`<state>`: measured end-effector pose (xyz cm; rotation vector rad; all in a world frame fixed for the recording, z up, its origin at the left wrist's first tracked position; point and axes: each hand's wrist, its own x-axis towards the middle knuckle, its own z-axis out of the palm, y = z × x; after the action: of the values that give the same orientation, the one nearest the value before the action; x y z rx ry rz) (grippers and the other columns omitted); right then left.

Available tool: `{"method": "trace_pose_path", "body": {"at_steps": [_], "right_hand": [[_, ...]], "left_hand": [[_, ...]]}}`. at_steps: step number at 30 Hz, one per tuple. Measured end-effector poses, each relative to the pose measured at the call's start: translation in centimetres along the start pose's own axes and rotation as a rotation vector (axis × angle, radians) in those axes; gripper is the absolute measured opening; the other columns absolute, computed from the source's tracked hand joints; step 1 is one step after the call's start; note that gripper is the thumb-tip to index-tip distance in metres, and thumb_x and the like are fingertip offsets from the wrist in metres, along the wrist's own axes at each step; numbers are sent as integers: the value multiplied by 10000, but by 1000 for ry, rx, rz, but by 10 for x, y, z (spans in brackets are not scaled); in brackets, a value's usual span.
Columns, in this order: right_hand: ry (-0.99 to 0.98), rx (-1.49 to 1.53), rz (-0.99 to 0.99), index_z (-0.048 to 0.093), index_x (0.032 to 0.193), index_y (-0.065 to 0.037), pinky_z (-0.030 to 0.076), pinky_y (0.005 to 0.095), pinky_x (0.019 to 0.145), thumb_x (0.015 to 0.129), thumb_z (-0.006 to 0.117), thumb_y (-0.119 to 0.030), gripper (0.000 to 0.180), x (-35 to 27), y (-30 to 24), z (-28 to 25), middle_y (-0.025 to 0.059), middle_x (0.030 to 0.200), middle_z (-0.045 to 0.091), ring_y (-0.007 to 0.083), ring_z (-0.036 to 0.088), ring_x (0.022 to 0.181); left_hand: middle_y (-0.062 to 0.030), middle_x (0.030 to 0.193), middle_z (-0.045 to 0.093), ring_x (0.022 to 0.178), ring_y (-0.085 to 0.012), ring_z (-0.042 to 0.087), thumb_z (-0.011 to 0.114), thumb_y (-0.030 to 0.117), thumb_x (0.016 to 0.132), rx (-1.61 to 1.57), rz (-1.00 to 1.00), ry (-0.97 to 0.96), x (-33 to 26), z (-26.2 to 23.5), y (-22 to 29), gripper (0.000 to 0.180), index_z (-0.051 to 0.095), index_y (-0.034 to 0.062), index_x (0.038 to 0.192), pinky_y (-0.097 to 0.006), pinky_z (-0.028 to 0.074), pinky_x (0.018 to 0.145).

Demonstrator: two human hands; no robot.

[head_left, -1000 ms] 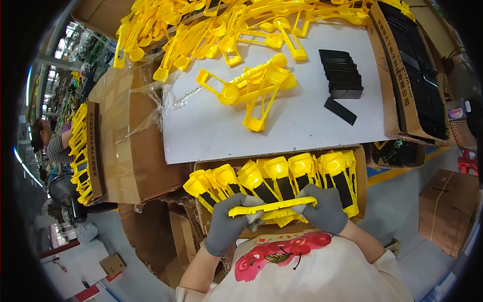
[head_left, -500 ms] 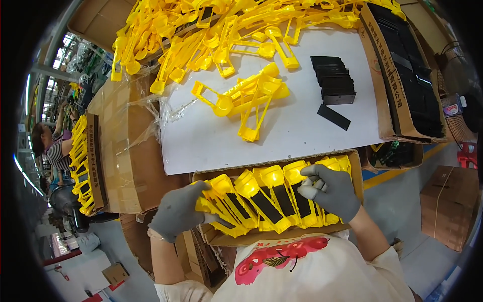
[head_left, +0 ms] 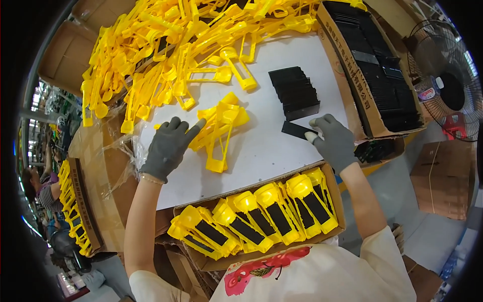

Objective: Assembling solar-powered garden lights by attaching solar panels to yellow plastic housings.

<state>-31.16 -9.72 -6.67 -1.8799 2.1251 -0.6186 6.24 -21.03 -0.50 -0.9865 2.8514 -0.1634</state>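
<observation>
Nearest you, the cardboard box (head_left: 338, 201) is packed tight. On the white sheet (head_left: 261, 146), your left hand (head_left: 168, 146) lies open on the yellow frames (head_left: 221, 126); tugging could topple them. Right hand (head_left: 332, 138) pinches a black strip (head_left: 297, 131); it may slip.

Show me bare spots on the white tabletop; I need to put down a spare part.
Free: the white tabletop between the small yellow plastic cluster and the black strip under the right hand, down to the cardboard box of finished pieces. Crowded: the yellow plastic heap along the far edge, beyond the left hand.
</observation>
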Motion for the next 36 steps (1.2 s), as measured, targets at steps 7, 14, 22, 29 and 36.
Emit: {"method": "trace_pose_path", "body": {"at_steps": [7, 14, 22, 29, 36], "right_hand": [[-72, -145, -47, 598, 1056, -147, 519, 402, 721, 752, 734, -350, 390, 9, -33, 23, 67, 982, 587, 270, 641, 837], [-178, -118, -16, 609, 1034, -132, 512, 393, 713, 773, 716, -282, 320, 21, -33, 28, 88, 973, 630, 298, 645, 813], [-180, 1034, 179, 520, 996, -22, 439, 185, 412, 866, 645, -134, 212, -21, -95, -63, 76, 721, 631, 98, 647, 594], [-524, 1108, 117, 512, 1051, -26, 504, 217, 570, 943, 529, -96, 130, -66, -132, -57, 54, 828, 635, 114, 674, 695], [-524, 922, -1, 536, 1029, -33, 500, 243, 578, 933, 553, -115, 127, -67, -128, -56, 34, 679, 612, 79, 617, 604]], "left_hand": [[-79, 871, 635, 724, -299, 619, 650, 181, 852, -10, -427, 424, -61, -36, -12, 206, 593, 87, 1027, -359, 491, 602], [-81, 963, 643, 598, -94, 563, 567, 115, 901, -1305, -973, 805, -90, -58, 52, 334, 542, 36, 1224, -166, 393, 459], [-158, 1037, 645, 694, -207, 649, 575, 204, 943, -1992, -1092, 674, -103, -32, 153, 396, 520, -66, 1228, -224, 473, 504], [-182, 1063, 641, 835, -247, 662, 532, 45, 913, -2075, -955, 495, -92, -37, 191, 334, 545, -63, 1229, -301, 570, 643], [-174, 983, 629, 781, -265, 657, 523, -35, 869, -2083, -1011, 488, -94, -33, 198, 311, 572, -78, 1173, -303, 539, 606]]}}
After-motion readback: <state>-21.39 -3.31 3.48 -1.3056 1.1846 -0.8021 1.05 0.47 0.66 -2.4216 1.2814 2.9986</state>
